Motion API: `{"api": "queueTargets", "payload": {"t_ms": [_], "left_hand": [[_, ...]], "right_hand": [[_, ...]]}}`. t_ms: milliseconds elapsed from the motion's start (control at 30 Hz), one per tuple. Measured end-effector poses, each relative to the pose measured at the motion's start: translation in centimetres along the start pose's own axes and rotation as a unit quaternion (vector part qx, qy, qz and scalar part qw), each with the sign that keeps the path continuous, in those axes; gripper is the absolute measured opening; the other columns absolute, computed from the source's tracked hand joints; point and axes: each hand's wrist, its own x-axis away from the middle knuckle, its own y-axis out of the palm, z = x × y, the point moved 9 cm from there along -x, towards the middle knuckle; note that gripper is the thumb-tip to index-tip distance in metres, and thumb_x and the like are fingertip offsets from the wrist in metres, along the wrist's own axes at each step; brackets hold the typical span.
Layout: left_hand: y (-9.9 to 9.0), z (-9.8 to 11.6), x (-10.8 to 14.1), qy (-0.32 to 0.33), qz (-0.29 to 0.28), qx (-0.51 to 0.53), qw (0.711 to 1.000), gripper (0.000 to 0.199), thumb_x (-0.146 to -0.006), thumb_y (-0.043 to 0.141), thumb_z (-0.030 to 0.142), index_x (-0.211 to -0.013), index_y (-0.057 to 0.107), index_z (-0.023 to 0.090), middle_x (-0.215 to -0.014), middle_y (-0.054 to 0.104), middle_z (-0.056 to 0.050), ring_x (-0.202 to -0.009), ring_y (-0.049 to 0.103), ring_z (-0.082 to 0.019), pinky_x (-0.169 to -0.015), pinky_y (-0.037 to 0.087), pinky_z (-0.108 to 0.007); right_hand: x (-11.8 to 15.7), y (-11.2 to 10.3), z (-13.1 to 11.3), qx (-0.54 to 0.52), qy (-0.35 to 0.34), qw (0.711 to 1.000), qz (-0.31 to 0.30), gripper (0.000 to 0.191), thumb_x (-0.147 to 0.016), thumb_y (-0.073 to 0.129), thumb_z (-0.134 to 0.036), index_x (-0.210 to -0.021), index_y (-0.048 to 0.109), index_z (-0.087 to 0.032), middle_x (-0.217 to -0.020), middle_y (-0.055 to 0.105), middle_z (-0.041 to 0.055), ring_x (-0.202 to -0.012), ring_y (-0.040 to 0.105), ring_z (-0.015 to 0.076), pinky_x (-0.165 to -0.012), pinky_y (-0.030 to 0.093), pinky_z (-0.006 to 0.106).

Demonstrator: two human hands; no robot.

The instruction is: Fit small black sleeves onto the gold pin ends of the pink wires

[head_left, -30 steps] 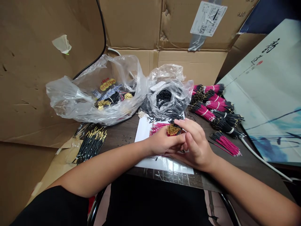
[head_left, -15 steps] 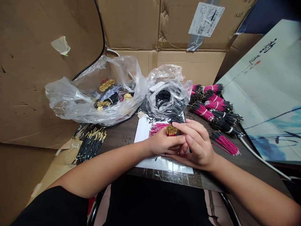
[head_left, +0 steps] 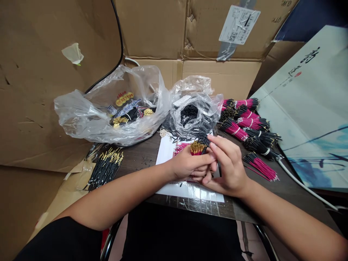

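Crinkled, glossy clear plastic bag (head_left: pixel 81 123); matt brown cardboard (head_left: pixel 152 29); dark wood-look tabletop (head_left: pixel 136 159); smooth white paper (head_left: pixel 163 159).

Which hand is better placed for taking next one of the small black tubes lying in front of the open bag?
Probably the right hand: its upper fingertips are close to the small black tubes, while the left hand is closed around the gold-tipped bundle.

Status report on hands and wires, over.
Left hand gripping gold-tipped wire bundle. Right hand close against it, fingers bent. Black sleeve pile in open plastic bag just beyond.
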Motion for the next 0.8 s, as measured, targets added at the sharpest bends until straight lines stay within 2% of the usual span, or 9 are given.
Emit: {"api": "queueTargets", "payload": {"t_ms": [100, 167, 267, 367, 433, 533, 600, 700, 800], "left_hand": [[0.0, 0.2, 0.0, 0.015, 0.006, 0.000, 1.000, 0.035, -0.085, 0.062, 0.044, -0.072, 0.056, 0.012, -0.036, 0.028, 0.012, -0.028, 0.029, -0.003, -0.033, 0.034, -0.017], [0.0, 0.3, 0.0, 0.025, 0.013, -0.008, 1.000, 0.035, -0.085, 0.062, 0.044, -0.072, 0.055, 0.012, -0.036, 0.027, 0.012, -0.028, 0.023, -0.001, -0.032, 0.031, -0.017], [-0.2, 0.9, 0.1, 0.051, 0.037, -0.055, 0.997, 0.037, -0.085, 0.061, 0.046, -0.071, 0.053, 0.013, -0.037, 0.029, 0.012, -0.029, 0.024, -0.002, -0.032, 0.024, -0.017], [-0.6, 2.2, 0.6, 0.095, 0.074, -0.156, 0.980, 0.036, -0.088, 0.056, 0.045, -0.070, 0.050, 0.015, -0.040, 0.032, 0.010, -0.033, 0.028, -0.003, -0.036, 0.024, -0.019], [-1.0, 3.7, 1.1, 0.133, 0.111, -0.266, 0.948, 0.036, -0.089, 0.055, 0.042, -0.066, 0.046, 0.016, -0.046, 0.037, 0.008, -0.040, 0.034, -0.004, -0.042, 0.028, -0.020], [-1.7, 6.1, 2.1, 0.194, 0.172, -0.432, 0.864, 0.039, -0.090, 0.054, 0.037, -0.060, 0.040, 0.016, -0.055, 0.038, 0.005, -0.051, 0.036, -0.006, -0.049, 0.029, -0.023], [-2.1, 7.2, 2.5, 0.218, 0.198, -0.498, 0.816, 0.042, -0.091, 0.050, 0.037, -0.057, 0.035, 0.017, -0.054, 0.033, 0.005, -0.051, 0.032, -0.007, -0.050, 0.026, -0.024], [-2.8, 8.0, 2.6, 0.239, 0.222, -0.565, 0.758, 0.046, -0.091, 0.049, 0.037, -0.054, 0.029, 0.018, -0.051, 0.028, 0.006, -0.048, 0.028, -0.007, -0.048, 0.024, -0.025], [-2.7, 8.3, 2.5, 0.270, 0.216, -0.630, 0.696, 0.046, -0.090, 0.050, 0.036, -0.052, 0.032, 0.018, -0.048, 0.029, 0.006, -0.046, 0.028, -0.006, -0.047, 0.024, -0.025]], "right_hand": [[0.0, 0.0, 0.0, -0.007, 0.012, 1.000, 0.001, 0.104, -0.064, 0.077, -0.054, -0.145, 0.030, -0.007, -0.138, 0.045, 0.0215, -0.125, 0.046, 0.0362, -0.104, 0.042, 0.056], [0.1, 0.1, 0.2, -0.009, 0.027, 1.000, 0.003, 0.101, -0.064, 0.077, -0.052, -0.144, 0.031, -0.010, -0.137, 0.047, 0.0203, -0.124, 0.047, 0.0352, -0.104, 0.041, 0.057], [0.3, 0.3, 0.3, -0.004, 0.051, 0.999, 0.010, 0.095, -0.067, 0.077, -0.046, -0.143, 0.032, -0.012, -0.135, 0.049, 0.0187, -0.123, 0.048, 0.0341, -0.105, 0.041, 0.058], [0.2, 0.6, 0.4, -0.011, 0.064, 0.998, -0.002, 0.092, -0.069, 0.076, -0.040, -0.144, 0.031, -0.012, -0.136, 0.048, 0.0188, -0.125, 0.047, 0.0336, -0.105, 0.040, 0.057], [-0.1, 0.7, 0.7, -0.040, 0.057, 0.997, -0.032, 0.096, -0.070, 0.076, -0.041, -0.147, 0.024, -0.013, -0.139, 0.045, 0.0187, -0.127, 0.045, 0.0334, -0.105, 0.041, 0.055], [-0.5, -0.4, 2.7, -0.064, 0.069, 0.994, -0.059, 0.096, -0.074, 0.073, -0.041, -0.149, 0.017, -0.018, -0.141, 0.043, 0.0171, -0.128, 0.044, 0.0328, -0.105, 0.040, 0.054], [-0.4, -1.1, 5.4, -0.036, 0.113, 0.989, -0.089, 0.071, -0.079, 0.068, -0.035, -0.141, 0.036, -0.022, -0.133, 0.052, 0.0133, -0.121, 0.050, 0.0305, -0.102, 0.041, 0.052], [0.5, -0.4, 7.9, -0.021, 0.137, 0.972, -0.189, 0.023, -0.086, 0.059, -0.030, -0.108, 0.062, -0.024, -0.105, 0.064, 0.0076, -0.098, 0.059, 0.0239, -0.087, 0.047, 0.043], [1.4, 1.5, 7.8, -0.038, 0.137, 0.952, -0.269, 0.017, -0.088, 0.057, -0.033, -0.099, 0.064, -0.023, -0.094, 0.065, 0.0061, -0.088, 0.059, 0.0205, -0.079, 0.047, 0.038]]}}
